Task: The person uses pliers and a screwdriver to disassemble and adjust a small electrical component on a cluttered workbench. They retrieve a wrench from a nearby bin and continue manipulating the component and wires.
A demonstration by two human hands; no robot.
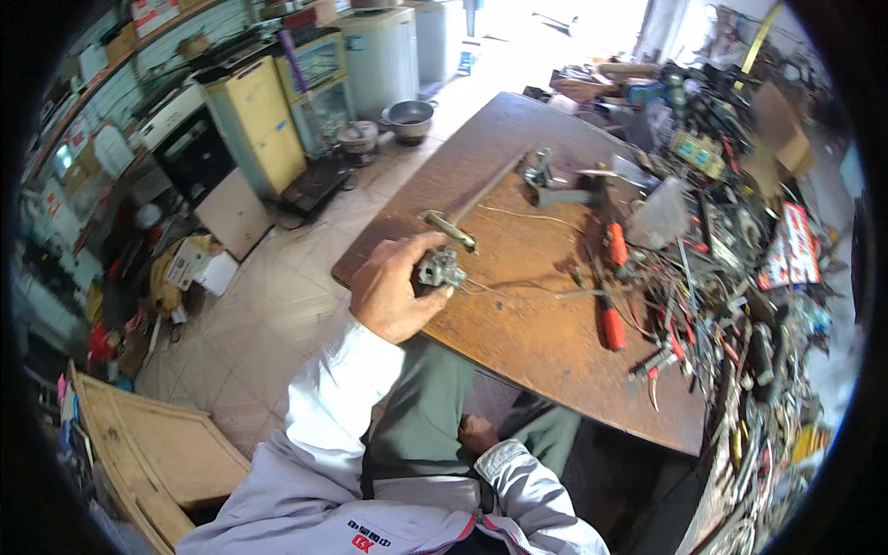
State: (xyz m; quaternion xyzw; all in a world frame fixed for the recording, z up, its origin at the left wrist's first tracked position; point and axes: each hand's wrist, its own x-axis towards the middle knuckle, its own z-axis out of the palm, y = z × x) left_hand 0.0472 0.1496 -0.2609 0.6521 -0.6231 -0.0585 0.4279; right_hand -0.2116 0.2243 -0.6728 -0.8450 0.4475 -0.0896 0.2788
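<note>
My left hand (393, 282) is closed around a small grey metal fitting (441, 267), held above the near left edge of the wooden table (518, 319). The thumb and fingers grip its sides, and its far end is hidden in the palm. Just beyond the fingertips lies a hammer-shaped tool (481, 196) with a long, thin handle. A thin copper-coloured wire (518, 292) runs over the table from near the fitting. My right hand (478, 433) rests low on my lap between my thighs, its fingers mostly out of sight.
Screwdrivers with red handles (611, 324) lie at the table's right, beside a dense heap of tools and metal parts (740, 324). A metal clamp-like piece (541, 171) sits farther back. On the left floor stand a wooden cabinet (153, 444), a metal pot (408, 116) and old appliances (254, 120).
</note>
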